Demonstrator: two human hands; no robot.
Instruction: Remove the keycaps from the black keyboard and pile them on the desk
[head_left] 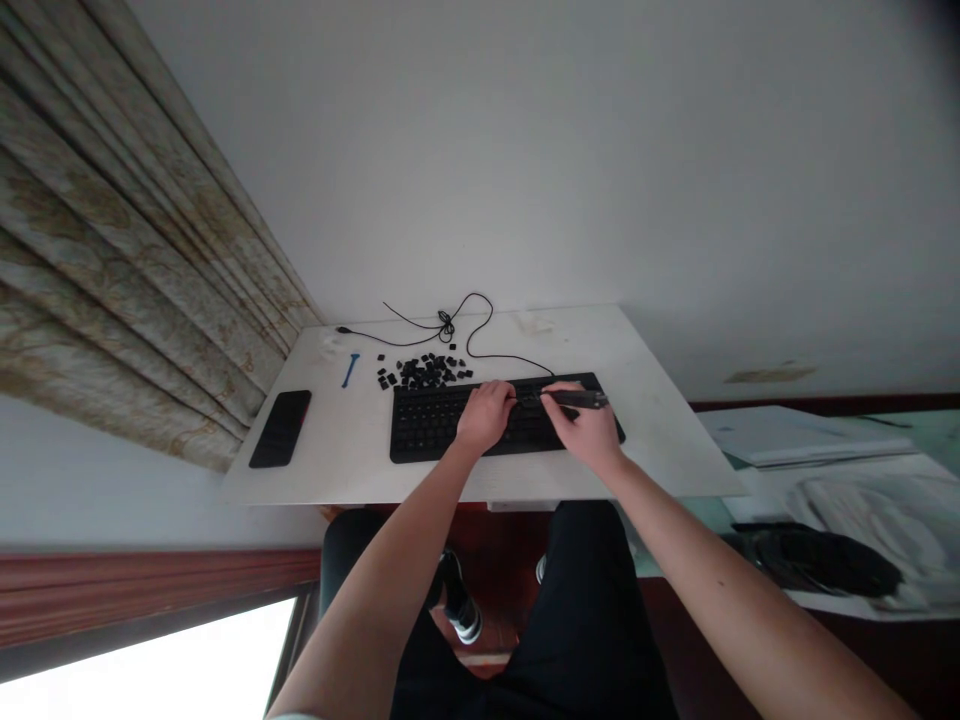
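Keyboard [427, 425], seemingly part-stripped, under left hand [487, 415] and right hand [589, 430].
It lies near the front edge of the tabletop [337, 465], keys in rows at its left end, its right end too dim to judge. The right fingers grip a slim dark tool [581, 398]; whether the left ones pinch anything, I cannot tell. Loose black keycaps [427, 373] lie heaped just behind.
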